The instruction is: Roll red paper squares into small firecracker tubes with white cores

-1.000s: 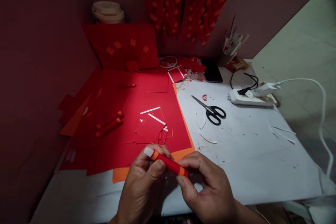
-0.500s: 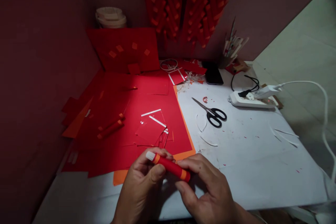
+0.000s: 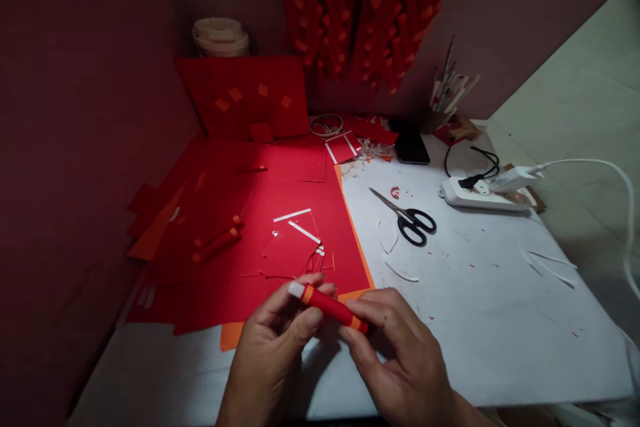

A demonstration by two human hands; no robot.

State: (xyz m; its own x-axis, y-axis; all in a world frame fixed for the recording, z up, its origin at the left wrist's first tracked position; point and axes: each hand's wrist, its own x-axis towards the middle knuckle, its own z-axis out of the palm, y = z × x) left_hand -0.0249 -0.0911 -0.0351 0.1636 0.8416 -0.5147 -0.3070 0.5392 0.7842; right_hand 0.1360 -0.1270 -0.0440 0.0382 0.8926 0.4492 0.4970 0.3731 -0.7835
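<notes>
Red roll (image 3: 331,305), orange bands near both ends, white tip on the left end: held above the near edge of the white-covered table (image 3: 475,313), tilted so the white tip lies left and farther off, the other end right and nearer.

Left hand (image 3: 267,340): fingers part-curled, opening narrowed to the roll's thickness; thumb on its near side, fingers behind, grip close to the white tip. Right hand (image 3: 407,347): thumb and forefinger bent in around the right end, little gap beyond the roll itself; the remaining fingers are mostly hidden, curl cannot be told.

Beyond the hands, a large red sheet (image 3: 347,267) covers the left of the table, an orange sheet (image 3: 233,333) showing beneath. On it: small red squares (image 3: 290,250), some with white strips, and, farther left, two small rolls (image 3: 217,247) side by side.

Right of the red sheet: black-handled scissors (image 3: 406,213), blades pointing far left, thin white strips (image 3: 403,272) nearby. Farther right, a white power strip (image 3: 460,193); far side, a black phone (image 3: 413,145).
</notes>
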